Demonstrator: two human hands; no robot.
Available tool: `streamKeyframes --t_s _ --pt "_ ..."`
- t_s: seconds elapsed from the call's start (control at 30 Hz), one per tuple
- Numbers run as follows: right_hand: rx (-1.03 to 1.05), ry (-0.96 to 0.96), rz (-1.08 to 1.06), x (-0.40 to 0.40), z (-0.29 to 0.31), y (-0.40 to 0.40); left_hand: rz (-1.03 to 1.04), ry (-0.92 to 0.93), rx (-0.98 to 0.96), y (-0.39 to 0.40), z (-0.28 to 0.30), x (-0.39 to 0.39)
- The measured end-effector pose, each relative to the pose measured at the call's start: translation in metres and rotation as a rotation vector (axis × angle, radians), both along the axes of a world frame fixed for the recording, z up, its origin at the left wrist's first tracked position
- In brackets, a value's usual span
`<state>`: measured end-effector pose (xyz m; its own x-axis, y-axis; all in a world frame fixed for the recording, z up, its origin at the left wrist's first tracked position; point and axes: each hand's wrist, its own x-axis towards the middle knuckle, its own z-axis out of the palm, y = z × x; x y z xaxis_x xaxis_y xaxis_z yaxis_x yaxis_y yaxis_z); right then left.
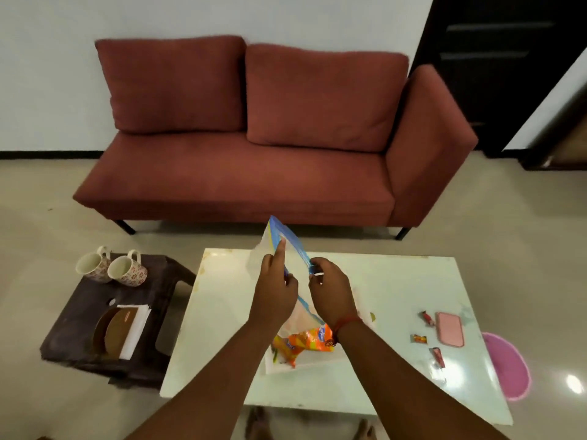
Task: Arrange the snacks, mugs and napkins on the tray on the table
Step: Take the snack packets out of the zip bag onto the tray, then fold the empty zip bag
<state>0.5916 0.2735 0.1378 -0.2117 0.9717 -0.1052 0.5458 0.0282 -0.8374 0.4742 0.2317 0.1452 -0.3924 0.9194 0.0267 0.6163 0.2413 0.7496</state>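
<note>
Both my hands hold a clear zip bag (279, 239) with a blue strip upright over the white table (222, 328). My left hand (274, 290) pinches its top edge and my right hand (332, 290) grips the blue slider end. Orange snack packets (305, 341) lie in the bag's bottom, resting on the table. Two floral mugs (111, 268) stand on a dark stool (73, 331) at the left, beside a brown holder with white napkins (135, 331). Small wrapped sweets (419, 338) and a pink pouch (449, 328) lie on the table's right side. I see no tray.
A red sofa (254, 173) stands behind the table. A pink plastic item (508, 366) sits on the floor at the table's right edge. A dark doorway (495, 58) is at the back right. My feet show under the table's near edge.
</note>
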Motion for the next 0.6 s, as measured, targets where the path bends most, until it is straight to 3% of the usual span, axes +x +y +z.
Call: streamKeyframes --t_s 0.2,0.4,0.47,0.6 --pt "0.198 0.000 0.142 0.038 0.052 0.018 0.062 -0.323 0.117 0.032 0.050 0.056" --pt "0.307 -0.089 0.242 0.077 0.080 0.029 0.061 -0.893 0.127 0.049 0.080 0.076" --pt "0.379 -0.089 0.188 0.086 0.091 0.036 0.062 -0.878 0.153 0.050 0.084 0.075" --pt "0.412 -0.041 0.191 0.102 0.121 0.052 0.110 -0.471 0.126 0.048 0.085 0.046"
